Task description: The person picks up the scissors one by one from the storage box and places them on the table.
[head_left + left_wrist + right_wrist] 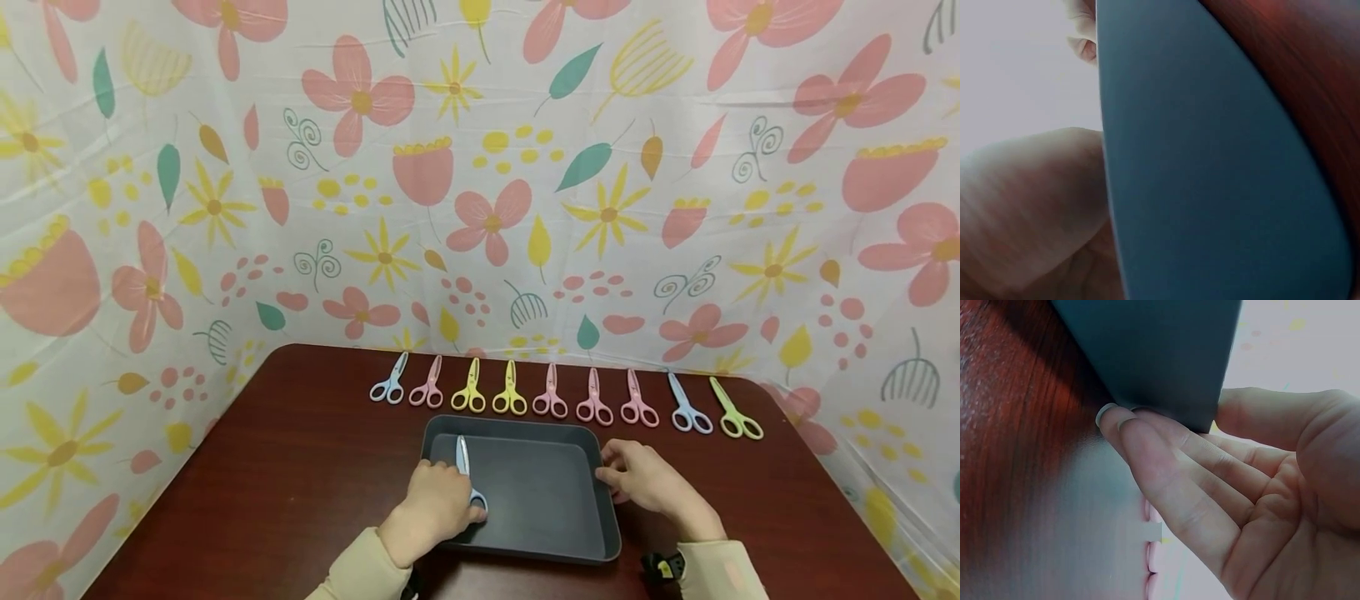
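Note:
A dark grey rectangular baking tray [532, 492] lies near the front of the table. Inside it, by the left side, is a pair of light blue scissors [462, 457], blades pointing away. My left hand [433, 504] reaches over the left rim and grips the scissors by the handles, covering much of them. In the left wrist view, the tray's wall [1210, 156] hides the fingertips. At the right side my right hand [1210, 481] holds the tray, thumb at the rim and fingers against the outer wall and lower edge.
Behind the tray several scissors stand in a row on the dark red-brown table [315, 467]: blue [388, 387], pink [427, 387], yellow [469, 392] and, rightmost, green scissors [735, 412]. A flower-patterned curtain [480, 208] borders the table's back.

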### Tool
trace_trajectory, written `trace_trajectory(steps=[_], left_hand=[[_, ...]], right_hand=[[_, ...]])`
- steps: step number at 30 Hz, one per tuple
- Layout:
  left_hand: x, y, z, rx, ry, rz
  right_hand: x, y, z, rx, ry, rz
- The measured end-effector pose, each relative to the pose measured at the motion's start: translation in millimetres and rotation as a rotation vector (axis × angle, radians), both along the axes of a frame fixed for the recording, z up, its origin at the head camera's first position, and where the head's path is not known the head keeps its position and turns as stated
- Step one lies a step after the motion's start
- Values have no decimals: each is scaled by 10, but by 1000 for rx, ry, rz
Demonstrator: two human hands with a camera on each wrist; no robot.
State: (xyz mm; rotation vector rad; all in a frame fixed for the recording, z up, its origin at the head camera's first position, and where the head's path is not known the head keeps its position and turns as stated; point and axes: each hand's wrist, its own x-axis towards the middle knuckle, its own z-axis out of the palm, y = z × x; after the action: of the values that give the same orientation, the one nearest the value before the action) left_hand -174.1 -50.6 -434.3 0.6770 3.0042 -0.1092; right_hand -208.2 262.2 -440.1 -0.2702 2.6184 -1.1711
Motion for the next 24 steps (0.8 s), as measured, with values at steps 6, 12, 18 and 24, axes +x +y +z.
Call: trace_trajectory(steps=[6, 12, 18, 24], left_hand=[[16, 39, -28, 24, 19, 42], [42, 53, -89, 39, 107, 67], [48, 50, -79, 52, 132, 57], [48, 35, -52, 54, 94, 31]], right_hand=[[-4, 9, -7, -11, 12, 8], [-12, 7, -11, -15, 13, 15], [-16, 16, -13, -11, 3, 10], [-13, 13, -16, -22, -2, 13]])
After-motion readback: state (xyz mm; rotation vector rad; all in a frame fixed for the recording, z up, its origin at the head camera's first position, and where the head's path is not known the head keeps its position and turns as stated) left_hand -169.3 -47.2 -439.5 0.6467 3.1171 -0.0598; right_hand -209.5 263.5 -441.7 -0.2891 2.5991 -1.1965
